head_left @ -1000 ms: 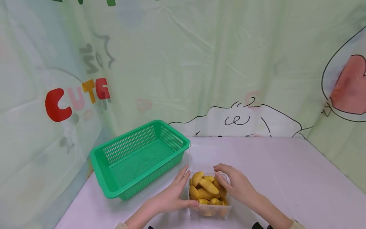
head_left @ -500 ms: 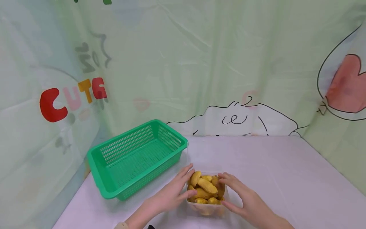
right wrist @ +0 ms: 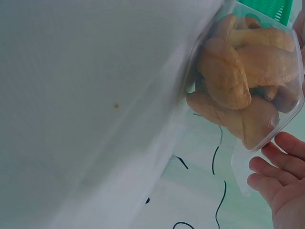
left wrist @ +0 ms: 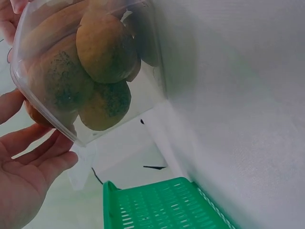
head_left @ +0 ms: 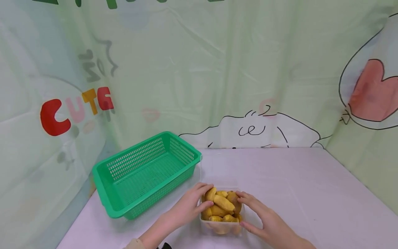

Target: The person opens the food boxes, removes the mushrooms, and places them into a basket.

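A clear plastic box (head_left: 220, 228) filled with yellow-brown mushrooms (head_left: 224, 203) stands on the table in front of me. Its transparent lid (right wrist: 242, 172) is raised at the far side. My left hand (head_left: 186, 207) is at the left rim, fingertips and thumb over the mushrooms, the fingers loosely bent. On the other side my right hand (head_left: 268, 221) has its fingers spread, with fingertips right at the right rim and thumb near the front corner. Both wrist views show mushrooms (left wrist: 107, 50) through the box walls, some with dark speckles.
To the left of the box lies a green perforated plastic basket (head_left: 149, 176), with no contents showing. The table (head_left: 286, 180) has a pale lilac cover. A printed curtain (head_left: 186, 69) hangs behind and on both sides.
My left hand has shifted over the left rim, its thumb moving from the front edge onto the mushrooms. The right hand has drawn back from the pile to the right side.
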Tool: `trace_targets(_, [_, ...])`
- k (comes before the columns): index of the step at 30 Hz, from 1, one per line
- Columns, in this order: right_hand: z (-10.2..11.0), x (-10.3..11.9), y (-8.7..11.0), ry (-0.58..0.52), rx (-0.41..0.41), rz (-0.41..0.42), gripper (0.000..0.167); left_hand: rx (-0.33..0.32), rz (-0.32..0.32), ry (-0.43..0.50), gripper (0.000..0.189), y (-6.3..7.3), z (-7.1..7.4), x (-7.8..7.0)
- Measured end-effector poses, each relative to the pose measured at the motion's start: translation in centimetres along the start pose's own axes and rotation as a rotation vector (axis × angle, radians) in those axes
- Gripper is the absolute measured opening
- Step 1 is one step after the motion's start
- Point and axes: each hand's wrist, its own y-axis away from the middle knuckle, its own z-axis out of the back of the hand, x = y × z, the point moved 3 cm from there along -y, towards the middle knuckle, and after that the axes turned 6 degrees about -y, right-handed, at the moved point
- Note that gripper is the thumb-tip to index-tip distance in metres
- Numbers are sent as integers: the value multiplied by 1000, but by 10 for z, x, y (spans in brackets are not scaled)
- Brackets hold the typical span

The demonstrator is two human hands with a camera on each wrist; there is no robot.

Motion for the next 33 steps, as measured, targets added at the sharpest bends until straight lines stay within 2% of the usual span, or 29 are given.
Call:
trace_targets(6, [0,0,0,-15,0,11,61,-41,9,14,45,-2,1,-2])
trace_targets(10, [1,0,1,-16,-3,17,62,-46,16,19,48,-4,0,-3])
trace_targets(19, [2,1,0,-50,7,22,62,-76,-4,58,44,-8,-2,-7])
trace_targets(27, [2,1,0,-67,30,-7,61,-76,23,188,44,-8,-5,-7])
trace_targets(33, [-1,2,1,-62,36,-6,60,-113,41,259,38,-3,-6,-3])
